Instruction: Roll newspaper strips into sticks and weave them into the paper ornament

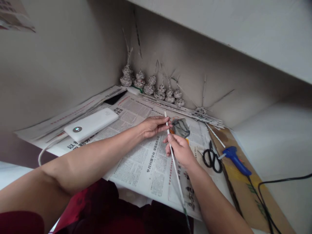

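A thin white rolled-paper stick [175,172] slants from between my hands down toward my lap, its lower end greenish. My left hand [156,126] pinches it near the upper tip, thumb on one side and fingers on the other. Just below, my right hand [179,148] closes thumb and fingers around the same stick. Beneath both hands lies printed newspaper [136,156]. Right behind my fingers rests a crumpled dark mesh bag [180,127], with something orange beside it partly hidden by my hand.
Several woven paper gourd shapes [149,85] line the back wall, behind a bundle of paper sticks [180,110]. A white power bank [91,124] with a cable lies left. Black scissors [212,160] and a blue glue gun [236,160] lie right, the gun on cardboard [253,191].
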{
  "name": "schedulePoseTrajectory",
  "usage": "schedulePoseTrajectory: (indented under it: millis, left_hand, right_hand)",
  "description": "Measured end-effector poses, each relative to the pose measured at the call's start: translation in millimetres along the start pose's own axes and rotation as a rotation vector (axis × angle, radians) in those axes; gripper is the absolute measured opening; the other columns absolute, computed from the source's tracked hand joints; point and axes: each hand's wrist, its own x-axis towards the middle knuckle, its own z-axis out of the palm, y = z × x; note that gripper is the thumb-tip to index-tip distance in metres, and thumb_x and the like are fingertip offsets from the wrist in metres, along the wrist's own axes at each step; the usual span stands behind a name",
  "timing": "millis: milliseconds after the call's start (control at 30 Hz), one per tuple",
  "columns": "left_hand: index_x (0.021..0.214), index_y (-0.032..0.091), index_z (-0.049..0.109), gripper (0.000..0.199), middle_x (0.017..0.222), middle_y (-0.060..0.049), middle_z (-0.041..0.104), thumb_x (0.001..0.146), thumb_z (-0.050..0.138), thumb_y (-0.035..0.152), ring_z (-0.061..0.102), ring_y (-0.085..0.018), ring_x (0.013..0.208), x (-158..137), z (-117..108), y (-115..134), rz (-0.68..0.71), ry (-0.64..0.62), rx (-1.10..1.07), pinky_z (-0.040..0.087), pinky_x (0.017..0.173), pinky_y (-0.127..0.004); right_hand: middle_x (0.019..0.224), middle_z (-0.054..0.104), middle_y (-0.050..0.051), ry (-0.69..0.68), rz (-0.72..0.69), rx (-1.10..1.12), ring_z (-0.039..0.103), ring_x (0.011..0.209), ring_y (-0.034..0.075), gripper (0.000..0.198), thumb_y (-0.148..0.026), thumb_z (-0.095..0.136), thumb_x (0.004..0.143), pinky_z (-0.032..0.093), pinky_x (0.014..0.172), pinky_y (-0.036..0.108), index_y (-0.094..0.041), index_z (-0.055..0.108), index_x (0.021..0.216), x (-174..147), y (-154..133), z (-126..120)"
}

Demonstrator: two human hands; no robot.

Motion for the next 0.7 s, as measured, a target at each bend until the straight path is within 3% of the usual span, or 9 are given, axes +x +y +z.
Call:
schedulePoseTrajectory:
  millis: [167,400,600,700]
  left_hand:
    - [0.080,0.005,0.064,0.013,0.078,-0.009,0.067,0.084,0.052,0.003,0.069,-0.015,0.072,-3.1,3.5,2.2,-0.016,-0.021,-0.003,0.057,0.064,-0.015]
    - [0.081,0.006,0.064,0.010,0.075,-0.008,0.067,0.082,0.054,0.003,0.068,-0.014,0.069,-4.5,3.5,-3.6,-0.068,-0.032,0.059,0.057,0.062,-0.017]
    - [0.082,0.007,0.065,0.008,0.078,-0.008,0.068,0.081,0.057,0.005,0.068,-0.013,0.069,-5.4,3.5,-5.8,-0.097,-0.030,0.070,0.056,0.062,-0.016]
    - [0.082,0.007,0.065,0.007,0.076,-0.007,0.067,0.080,0.059,0.005,0.067,-0.011,0.067,-4.0,2.3,-6.0,-0.094,-0.020,0.080,0.055,0.062,-0.015]
  right_hand:
    - [0.044,0.043,-0.007,-0.262,0.180,0.415,0.045,0.039,0.010,0.030,-0.049,0.056,0.081,0.029,0.041,0.021,-0.020,0.051,0.075,-2.3,-4.8,0.0]
    - [0.051,0.054,-0.002,0.017,0.030,0.132,0.051,0.043,0.011,0.035,-0.053,0.055,0.081,0.030,0.041,0.021,-0.018,0.058,0.080,1.8,-0.8,-0.1]
    - [0.048,0.042,-0.007,-0.210,0.162,0.572,0.041,0.042,0.009,0.030,-0.046,0.061,0.078,0.031,0.044,0.021,-0.020,0.048,0.069,2.1,-1.5,1.4]
    - [0.050,0.049,-0.004,-0.132,0.113,0.394,0.046,0.044,0.011,0.033,-0.052,0.056,0.080,0.033,0.044,0.022,-0.020,0.052,0.074,1.8,-0.8,1.5]
